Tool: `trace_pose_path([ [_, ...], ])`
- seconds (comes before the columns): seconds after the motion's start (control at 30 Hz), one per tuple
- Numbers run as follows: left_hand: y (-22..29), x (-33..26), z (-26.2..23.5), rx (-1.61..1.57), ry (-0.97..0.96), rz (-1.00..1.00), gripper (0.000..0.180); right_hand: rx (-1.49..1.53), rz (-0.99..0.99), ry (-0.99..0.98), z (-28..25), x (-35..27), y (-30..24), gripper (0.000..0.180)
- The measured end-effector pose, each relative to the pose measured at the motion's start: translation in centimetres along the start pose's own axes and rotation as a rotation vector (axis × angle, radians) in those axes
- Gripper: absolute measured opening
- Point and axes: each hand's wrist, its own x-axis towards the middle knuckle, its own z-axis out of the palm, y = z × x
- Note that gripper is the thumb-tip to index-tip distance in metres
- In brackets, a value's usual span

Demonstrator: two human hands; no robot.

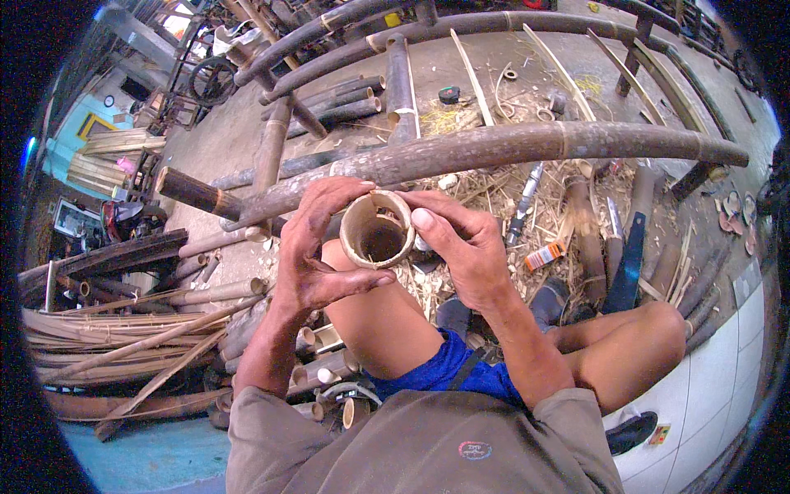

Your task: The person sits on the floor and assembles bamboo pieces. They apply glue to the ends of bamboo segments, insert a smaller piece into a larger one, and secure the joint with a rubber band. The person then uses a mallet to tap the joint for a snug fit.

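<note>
Left hand curled half-open round tube, right hand lightly holding its right side; likely light, stiff, splintery-rimmed, best gripped by outer wall.

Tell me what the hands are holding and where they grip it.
A bamboo tube, held near its open rim: the left hand round its left side, the right hand at its upper right.

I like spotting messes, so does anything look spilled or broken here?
Yes: shavings are strewn messily across the floor, and an orange-and-white box lies among them, looking out of place. The left hand and right hand hold a bamboo tube; I can't tell if it's cracked.
</note>
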Motion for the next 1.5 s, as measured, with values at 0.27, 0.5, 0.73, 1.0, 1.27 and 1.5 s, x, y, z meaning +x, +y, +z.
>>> trace_pose_path([
  [0.27,0.4,0.2,0.1,-0.016,0.017,-0.005,0.089,-0.231,-0.16,-0.022,-0.3,0.1,-0.1,0.03],
  [0.5,0.6,0.1,0.1,-0.019,-0.012,-0.019,0.087,-0.221,-0.214,-0.079,-1.0,-0.1,0.2,0.044],
  [0.73,0.2,-0.2,0.1,-0.054,0.034,-0.032,0.082,-0.499,-0.337,-0.169,-0.9,-0.8,0.7,0.083],
  [1.0,-0.3,-0.8,-0.9,-0.109,0.033,-0.035,0.079,-0.561,-0.442,-0.158,1.0,-0.9,2.5,0.082],
  [1.27,-0.6,-1.3,-1.0,-0.073,0.025,0.008,0.079,-0.359,-0.407,-0.195,0.8,-0.8,3.1,0.062],
  [1.5,-0.2,-2.0,-1.1,-0.175,0.019,-0.033,0.083,-0.379,-0.384,-0.262,0.4,-0.6,1.5,0.045],
])
